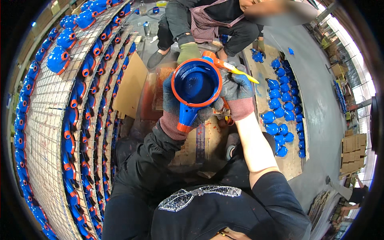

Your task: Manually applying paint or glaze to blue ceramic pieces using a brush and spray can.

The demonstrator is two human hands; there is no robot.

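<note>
- In the upper middle of the frame, the left hand (176, 105), in a paint-stained glove, is clenched around a blue funnel-shaped casting (196, 86) with an orange rim, its open mouth facing up.
- The right hand (236, 91), also gloved, grips a yellow-handled brush (236, 70) whose tip meets the rim at its upper right.
- The bowl inside looks fully blue and most of the rim reads orange, so this piece seems close to finished; the far side cannot be judged.
- Wire racks (48, 132) along the left hold many blue-and-orange pieces, apparently done.
- On cardboard (294, 166) at right, all-blue castings (280, 108) lie in rows, seemingly still awaiting orange edges.
</note>
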